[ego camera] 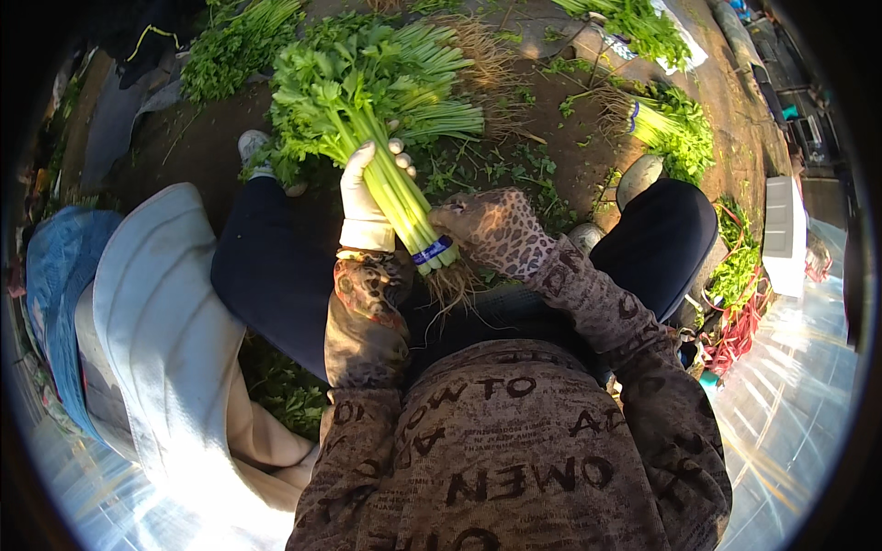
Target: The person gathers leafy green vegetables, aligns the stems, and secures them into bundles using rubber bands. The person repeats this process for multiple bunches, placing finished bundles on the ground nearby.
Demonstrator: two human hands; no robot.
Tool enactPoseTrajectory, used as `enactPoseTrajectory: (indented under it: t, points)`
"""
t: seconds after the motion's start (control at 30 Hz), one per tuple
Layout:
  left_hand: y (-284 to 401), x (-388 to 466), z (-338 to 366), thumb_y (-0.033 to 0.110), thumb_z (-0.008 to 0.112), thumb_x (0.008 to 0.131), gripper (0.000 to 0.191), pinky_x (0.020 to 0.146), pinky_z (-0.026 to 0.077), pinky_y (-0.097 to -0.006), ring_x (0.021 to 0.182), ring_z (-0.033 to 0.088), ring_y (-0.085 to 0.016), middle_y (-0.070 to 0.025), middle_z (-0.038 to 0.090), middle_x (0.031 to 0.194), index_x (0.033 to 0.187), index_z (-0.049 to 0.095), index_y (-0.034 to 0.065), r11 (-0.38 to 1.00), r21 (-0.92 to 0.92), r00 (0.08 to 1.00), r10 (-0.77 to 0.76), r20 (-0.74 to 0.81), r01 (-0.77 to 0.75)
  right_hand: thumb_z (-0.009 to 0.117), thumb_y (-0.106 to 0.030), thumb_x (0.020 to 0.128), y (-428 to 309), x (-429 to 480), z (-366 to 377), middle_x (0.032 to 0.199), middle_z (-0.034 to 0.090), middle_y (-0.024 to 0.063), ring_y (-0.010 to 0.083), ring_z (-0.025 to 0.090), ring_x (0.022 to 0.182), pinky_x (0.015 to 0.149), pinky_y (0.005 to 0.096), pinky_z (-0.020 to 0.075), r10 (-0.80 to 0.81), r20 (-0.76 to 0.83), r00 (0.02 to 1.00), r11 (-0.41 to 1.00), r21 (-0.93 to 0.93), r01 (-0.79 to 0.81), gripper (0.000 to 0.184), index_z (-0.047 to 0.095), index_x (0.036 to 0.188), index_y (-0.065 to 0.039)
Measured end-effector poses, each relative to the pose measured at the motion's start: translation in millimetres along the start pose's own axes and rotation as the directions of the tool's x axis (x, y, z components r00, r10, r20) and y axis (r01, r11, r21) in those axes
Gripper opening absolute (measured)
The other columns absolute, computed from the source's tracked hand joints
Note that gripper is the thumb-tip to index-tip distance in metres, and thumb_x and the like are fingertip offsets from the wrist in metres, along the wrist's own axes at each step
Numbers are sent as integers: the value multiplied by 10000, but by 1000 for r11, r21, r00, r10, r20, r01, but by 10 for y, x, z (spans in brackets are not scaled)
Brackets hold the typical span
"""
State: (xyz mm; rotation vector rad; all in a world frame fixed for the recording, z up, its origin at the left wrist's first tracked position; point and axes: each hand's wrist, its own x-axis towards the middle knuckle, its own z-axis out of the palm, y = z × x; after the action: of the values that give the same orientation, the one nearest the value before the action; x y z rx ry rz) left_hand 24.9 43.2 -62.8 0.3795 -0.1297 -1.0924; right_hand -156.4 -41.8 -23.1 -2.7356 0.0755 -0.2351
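Note:
My left hand point(364, 193), in a pale glove, is closed around the stalks of a celery bunch point(396, 182). The bunch slants across in front of me, leaves up and to the left, thin roots point(448, 282) hanging toward my lap. Around its lower stalks, just above the roots, runs a purple band point(433, 251). My right hand point(475, 222), below a leopard-print cuff, has its fingers curled against the stalks beside the band. Its fingertips are partly hidden, so whether they grip anything is unclear. Beyond the held bunch lies a pile of loose celery point(427, 76) with its roots toward the right.
A purple-banded celery bunch point(661, 127) lies at right on the soil. More celery point(238, 48) is at the far left. Leaf scraps point(510, 172) litter the ground between my feet. Red strips point(741, 337) and a white foam box point(785, 234) are at right. A person in a pale hat point(155, 275) is close at left.

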Motion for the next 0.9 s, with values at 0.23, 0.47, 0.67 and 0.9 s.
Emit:
enactPoseTrajectory:
  t: [0.23, 0.47, 0.67, 0.9]
  points:
    - [119, -52, 101, 222, 578, 883, 552, 679, 490, -241, 725, 512, -108, -22, 495, 863, 1318, 360, -37, 994, 56, 995, 93, -45, -90, 636, -239, 767, -31, 409, -334, 760, 620, 67, 250, 650, 726, 584, 367, 519, -73, 110, 991, 997, -11, 74, 223, 561, 891, -70]
    - [26, -246, 420, 240, 531, 877, 546, 694, 464, -235, 733, 483, -104, -15, 438, 835, 1332, 330, 16, 999, -40, 996, -20, 87, 24, 655, -208, 753, 61, 498, -400, 764, 626, 66, 234, 653, 729, 642, 343, 521, -55, -117, 992, 974, 212, 79, 148, 573, 819, -104]
    - [31, -133, 355, 233, 551, 874, 536, 675, 509, -286, 730, 516, -133, -54, 491, 854, 1315, 339, 15, 987, 160, 998, 22, 53, -30, 716, -450, 780, 513, 503, -750, 1258, 538, 213, 318, 600, 1071, 915, 410, 496, 647, -188, 739, 617, 699, -362, 897, 254, 1419, -23]
    - [-320, -69, -287, 309, 547, 905, 508, 936, 498, -348, 1111, 558, -246, -153, 530, 1277, 1319, 429, 39, 974, 165, 943, -97, -318, 156, 705, -456, 801, -263, -35, 423, 990, 629, 90, 182, 595, 926, 816, 321, 475, 271, 603, 751, -491, 757, -431, 622, 546, 1194, -1]
